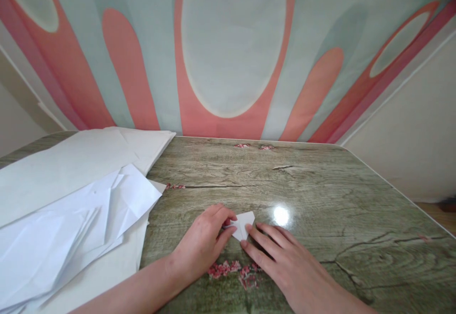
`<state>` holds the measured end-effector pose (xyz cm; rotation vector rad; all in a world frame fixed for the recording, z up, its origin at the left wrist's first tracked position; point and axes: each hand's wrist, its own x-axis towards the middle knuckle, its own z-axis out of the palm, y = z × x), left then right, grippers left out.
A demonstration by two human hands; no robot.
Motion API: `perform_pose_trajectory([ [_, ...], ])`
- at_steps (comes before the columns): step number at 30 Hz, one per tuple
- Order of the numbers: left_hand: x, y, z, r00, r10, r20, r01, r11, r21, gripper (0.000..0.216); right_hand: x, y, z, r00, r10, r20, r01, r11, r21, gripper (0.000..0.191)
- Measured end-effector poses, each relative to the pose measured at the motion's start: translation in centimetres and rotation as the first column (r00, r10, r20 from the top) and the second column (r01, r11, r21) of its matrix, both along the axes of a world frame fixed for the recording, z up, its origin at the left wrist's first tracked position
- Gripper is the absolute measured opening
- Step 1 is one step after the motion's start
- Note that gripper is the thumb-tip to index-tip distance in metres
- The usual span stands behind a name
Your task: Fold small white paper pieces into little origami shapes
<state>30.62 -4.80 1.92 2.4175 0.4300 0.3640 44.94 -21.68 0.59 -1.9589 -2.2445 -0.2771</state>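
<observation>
A small folded piece of white paper (243, 223) lies on the wood-grain table (320, 195) near the front middle. My left hand (204, 242) curls its fingers and thumb onto the paper's left edge, pinching it. My right hand (281, 259) lies flat beside it, fingers stretched out, with the fingertips pressing the paper's lower right edge.
A loose pile of white paper sheets (71, 195) covers the table's left side. Patches of chipped red marks (235, 271) sit under my hands. A curtain with pink and grey ovals (228, 52) hangs behind the table. The table's right edge runs diagonally.
</observation>
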Motion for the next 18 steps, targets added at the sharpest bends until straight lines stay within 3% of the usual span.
perform_pose_trajectory([
  [11,0.63,-0.24,0.09,0.999,0.048,-0.023,-0.049,0.998,-0.038,0.017,0.22,0.12,0.08,1.0,0.021,-0.011,-0.021,1.0,-0.012,0.034],
  [18,0.68,-0.35,-0.06,0.999,0.043,-0.032,-0.043,0.999,0.006,0.019,0.09,0.1,-0.14,0.999,0.028,-0.022,-0.028,1.0,0.008,0.034],
])
